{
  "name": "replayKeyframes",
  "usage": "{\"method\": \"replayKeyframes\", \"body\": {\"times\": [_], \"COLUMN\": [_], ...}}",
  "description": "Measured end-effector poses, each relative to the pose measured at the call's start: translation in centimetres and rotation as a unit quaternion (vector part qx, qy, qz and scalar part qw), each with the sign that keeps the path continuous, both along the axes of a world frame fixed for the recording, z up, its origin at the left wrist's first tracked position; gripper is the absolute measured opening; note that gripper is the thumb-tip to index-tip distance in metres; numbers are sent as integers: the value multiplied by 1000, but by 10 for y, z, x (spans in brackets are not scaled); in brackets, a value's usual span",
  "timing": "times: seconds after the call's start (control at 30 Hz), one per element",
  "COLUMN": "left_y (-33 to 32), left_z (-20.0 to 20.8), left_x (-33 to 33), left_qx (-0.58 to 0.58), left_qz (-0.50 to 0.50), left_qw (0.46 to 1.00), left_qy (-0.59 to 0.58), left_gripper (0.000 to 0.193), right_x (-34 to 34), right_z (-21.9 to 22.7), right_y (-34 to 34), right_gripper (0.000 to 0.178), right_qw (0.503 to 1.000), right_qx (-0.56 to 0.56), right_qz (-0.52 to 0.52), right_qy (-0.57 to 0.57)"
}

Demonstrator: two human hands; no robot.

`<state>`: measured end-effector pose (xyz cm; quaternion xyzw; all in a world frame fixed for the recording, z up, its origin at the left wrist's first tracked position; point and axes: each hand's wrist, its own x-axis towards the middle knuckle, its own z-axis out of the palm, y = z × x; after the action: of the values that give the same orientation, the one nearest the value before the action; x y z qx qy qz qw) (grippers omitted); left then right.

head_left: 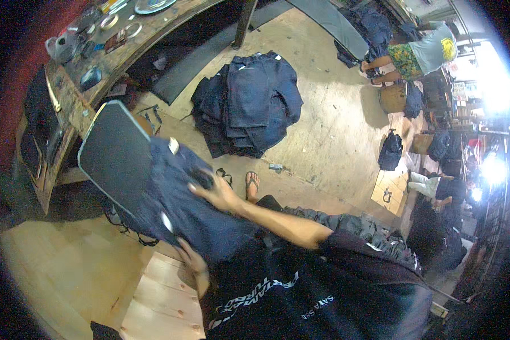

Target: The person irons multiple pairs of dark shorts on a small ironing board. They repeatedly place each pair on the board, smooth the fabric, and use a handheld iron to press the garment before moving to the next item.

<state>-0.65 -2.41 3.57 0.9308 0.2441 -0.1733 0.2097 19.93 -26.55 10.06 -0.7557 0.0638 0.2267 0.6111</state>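
Note:
A pair of dark blue jeans [181, 198] lies draped over the end of a dark padded board [116, 156] in front of me. My right hand [216, 194] rests flat on top of the jeans with its fingers stretched out to the left. At the lower edge of the jeans, my left hand [191, 262] closes on the fabric. My black printed shirt [300, 294] fills the lower middle of the view and hides part of my left forearm.
A heap of folded blue jeans [249, 105] sits on the plywood floor beyond the board. A wooden workbench [73, 96] with tools curves along the upper left. Sandals [253, 185], a black bag [390, 150], more dark garments [368, 229] and a bending person [422, 54] are to the right.

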Motion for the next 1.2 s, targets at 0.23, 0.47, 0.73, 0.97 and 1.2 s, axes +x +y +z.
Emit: {"method": "replayKeyframes", "body": {"times": [0.23,0.47,0.73,0.97,1.2], "left_y": [-127,-226,-141,-141,-126], "left_z": [133,129,55,-192,-324], "left_x": [3,223,-47,-401,-431], "left_qx": [-501,-387,-204,-79,-122], "left_qz": [-58,-102,199,397,319], "left_qw": [861,883,895,878,927], "left_qy": [70,-245,-343,257,156], "left_gripper": [62,67,26,46,59], "right_x": [-152,15,33,-13,25], "right_z": [67,13,-137,-1,27], "right_y": [-196,-288,-284,-105,91], "right_gripper": [50,75,100,71,75], "right_qw": [973,910,917,940,842], "right_qx": [-46,-135,-392,-157,-135], "right_qz": [-171,-332,-34,97,248], "right_qy": [145,-211,-69,-287,-460]}}
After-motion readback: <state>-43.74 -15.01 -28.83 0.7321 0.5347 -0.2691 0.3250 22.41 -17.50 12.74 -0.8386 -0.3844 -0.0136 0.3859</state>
